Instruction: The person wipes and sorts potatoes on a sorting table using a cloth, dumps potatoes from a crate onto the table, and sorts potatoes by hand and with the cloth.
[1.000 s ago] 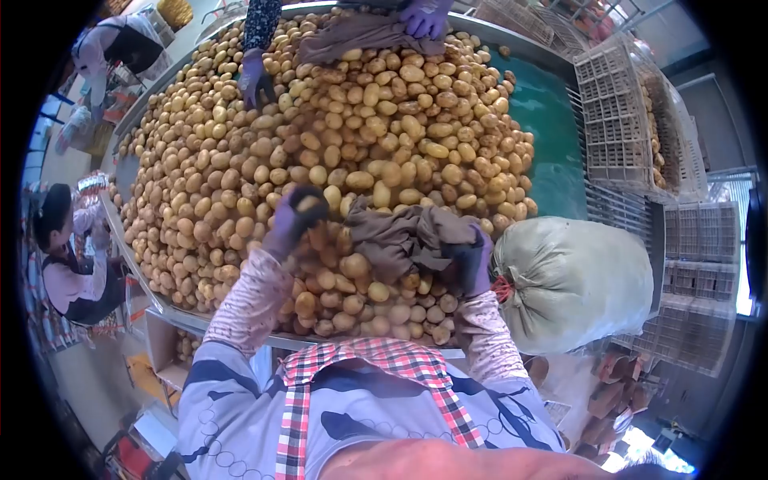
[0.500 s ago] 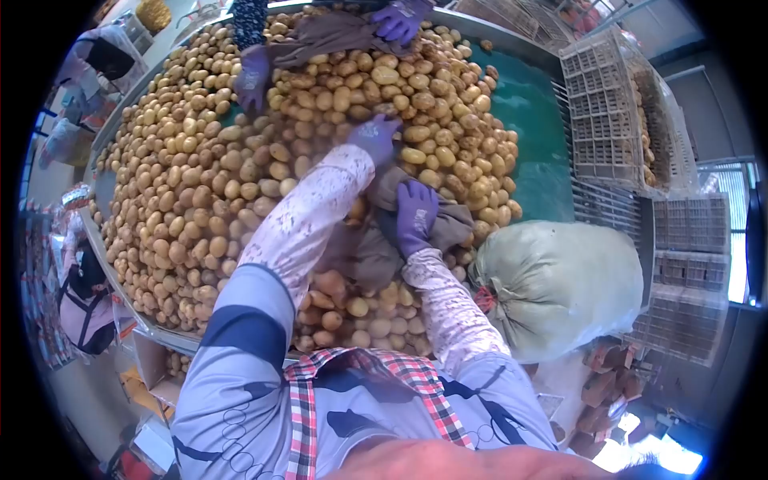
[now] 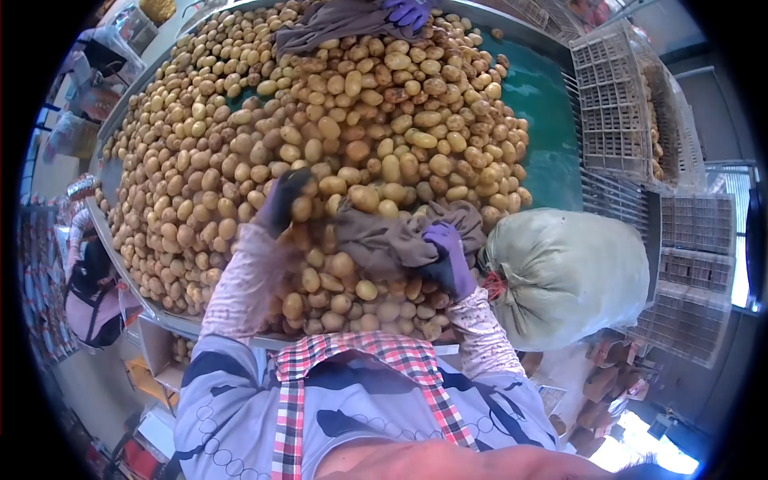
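Observation:
Many potatoes [image 3: 200, 176] lie heaped on a large metal-edged table. My left hand [image 3: 282, 202], in a purple glove with dark fingers, is at the near part of the heap, its fingers curved beside potatoes; motion blur hides whether it holds one. My right hand [image 3: 446, 260], gloved the same way, grips a crumpled brown cloth [image 3: 388, 244] lying over the potatoes. To the right of this hand rests a full pale green sack [image 3: 572, 276] with a red tie.
Across the heap, a co-worker's purple-gloved hand [image 3: 408, 12] touches another brown cloth [image 3: 328, 26]. Green belt surface [image 3: 544, 120] shows at right, beside stacked plastic crates [image 3: 612, 104]. Another person [image 3: 96, 296] is at the left.
My left hand has come back from farther up the heap toward me. My right hand has moved right and nearer with the cloth. One co-worker's hand at the upper left has left the view.

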`<state>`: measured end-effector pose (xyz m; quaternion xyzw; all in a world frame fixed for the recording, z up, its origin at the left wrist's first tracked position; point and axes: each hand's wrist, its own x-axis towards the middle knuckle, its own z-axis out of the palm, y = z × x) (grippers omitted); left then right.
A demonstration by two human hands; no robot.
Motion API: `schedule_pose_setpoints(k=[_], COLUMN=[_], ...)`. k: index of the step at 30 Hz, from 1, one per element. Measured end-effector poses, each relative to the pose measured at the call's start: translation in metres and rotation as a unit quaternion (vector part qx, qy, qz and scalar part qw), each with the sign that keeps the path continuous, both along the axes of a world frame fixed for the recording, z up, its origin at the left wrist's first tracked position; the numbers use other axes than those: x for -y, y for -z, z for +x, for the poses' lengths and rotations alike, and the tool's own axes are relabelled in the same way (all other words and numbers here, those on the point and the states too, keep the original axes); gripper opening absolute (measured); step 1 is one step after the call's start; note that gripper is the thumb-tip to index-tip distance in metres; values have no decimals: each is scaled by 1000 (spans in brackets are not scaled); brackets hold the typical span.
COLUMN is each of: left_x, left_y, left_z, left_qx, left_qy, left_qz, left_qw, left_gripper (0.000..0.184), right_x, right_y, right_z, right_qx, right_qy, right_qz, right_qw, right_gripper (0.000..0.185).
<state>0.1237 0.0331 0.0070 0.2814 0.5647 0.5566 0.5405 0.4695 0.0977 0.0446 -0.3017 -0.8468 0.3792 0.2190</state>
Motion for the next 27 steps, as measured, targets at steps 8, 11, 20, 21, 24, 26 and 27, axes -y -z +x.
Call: schedule_pose_setpoints(k=[8,11,20,21,24,26,27], left_x=[65,20,-77,-80,-68,-57,-53], left_y=[-28,-35,-67,-70,-107,-63,-40], left_z=[-7,5,79,75,69,55,50], left_qx=[-363,36,-442,-395,-311,-286,-241], left_qy=[-45,-59,445,467,484,452,442], left_qz=[133,-26,-101,-101,-141,-58,-41], left_qw=[921,997,772,785,806,843,863], left_gripper=[37,40,49,49,48,44,35], right_x=[38,67,57,58,60,68,69], right_y=[-15,-14,1,-14,-13,-16,-16], right_z=[-58,-52,23,33,69,72,72], right_qx=[167,205,424,387,363,324,311], right_qy=[-199,-208,-160,-152,-207,-189,-183], right_qz=[238,227,51,64,91,96,98], right_qw=[936,929,890,907,904,922,928], right_gripper=[10,8,28,24,20,16,16])
